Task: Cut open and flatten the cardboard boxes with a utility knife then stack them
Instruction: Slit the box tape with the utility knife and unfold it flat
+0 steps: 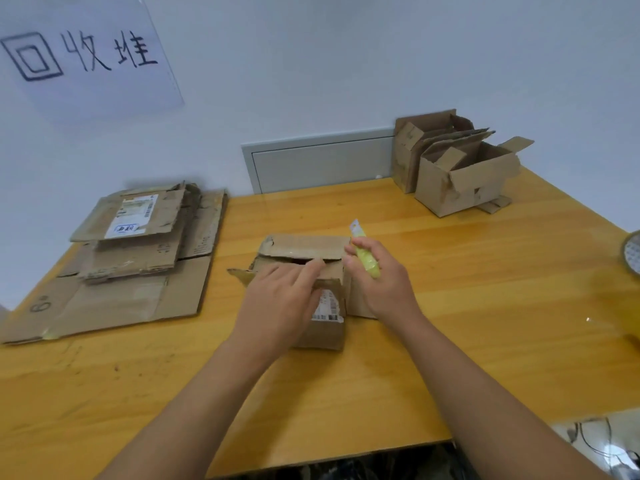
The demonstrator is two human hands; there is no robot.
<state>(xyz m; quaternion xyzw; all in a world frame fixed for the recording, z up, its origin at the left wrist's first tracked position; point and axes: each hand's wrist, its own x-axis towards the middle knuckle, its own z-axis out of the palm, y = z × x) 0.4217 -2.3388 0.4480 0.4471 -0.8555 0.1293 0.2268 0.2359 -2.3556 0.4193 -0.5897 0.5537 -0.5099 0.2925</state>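
Left hand (280, 299) lies flat on the box (311, 289), fingers straight and spread a little, tips near the gap under the top flap; it presses, doesn't grip. Right hand (375, 282) is just beside the box's right side, fingers wrapped round a yellow-green knife (365, 252). The blade end points up and away from the person, w/ the tip clear of the cardboard. Both forearms reach in from the near edge of the table (450, 341), left arm angled inward, right arm also angled inward, wrists roughly level.

The box sits mid-table, in front of the person. It is not yet flat: top flaps partly lifted, a torn flap sticks out at left, a shipping label shows on the near face.

Step in hand, as I judge it: opening the seam. To do it well, keep the left hand pressing behind the cut line, not across it. Turn the blade down to the seam, cut shallow, draw away from the holding fingers. Slit along the seam, then fold the walls flat.

Farther left, a stack (138, 258) of flattened boxes lies on the table's far-left part. Far right, by the wall, some open boxes (464, 174) stand, not yet cut. On the wall at upper left hangs a handwritten sign (90, 53)
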